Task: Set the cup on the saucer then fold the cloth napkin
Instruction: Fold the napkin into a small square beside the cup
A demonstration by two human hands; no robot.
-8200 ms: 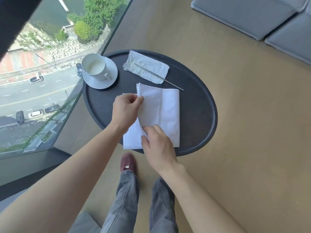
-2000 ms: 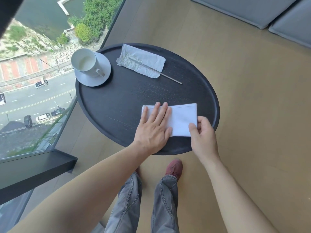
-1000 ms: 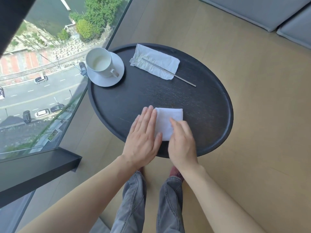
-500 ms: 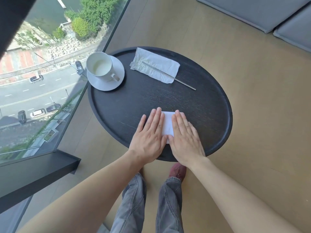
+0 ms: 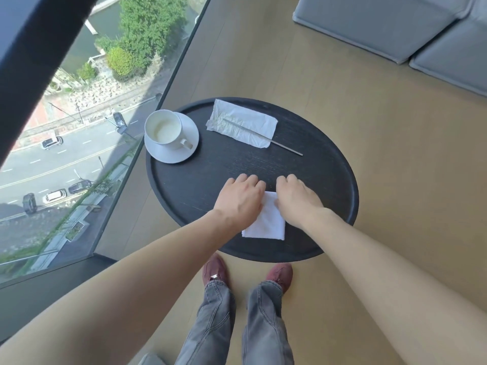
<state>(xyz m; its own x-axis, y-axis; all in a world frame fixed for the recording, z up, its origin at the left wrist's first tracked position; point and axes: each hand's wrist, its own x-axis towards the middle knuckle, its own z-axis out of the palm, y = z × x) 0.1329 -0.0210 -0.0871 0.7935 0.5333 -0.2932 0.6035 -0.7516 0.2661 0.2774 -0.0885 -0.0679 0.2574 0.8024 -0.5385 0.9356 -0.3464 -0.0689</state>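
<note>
We see the cup [image 5: 164, 129] seated on its saucer [image 5: 171, 154] far left on the counter [image 5: 329, 185]. Our left hand [image 5: 241, 200] and right hand [image 5: 296, 197] lie palm-down, knuckles bent, gripping nothing, pressing the folded cloth napkin [image 5: 267, 223] between them.

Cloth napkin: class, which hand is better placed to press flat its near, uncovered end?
Probably the right hand: it sits at the cloth napkin's far right corner, heel nearest the exposed cloth. The left hand covers the left edge, its forearm crossing the near-left corner.
</note>
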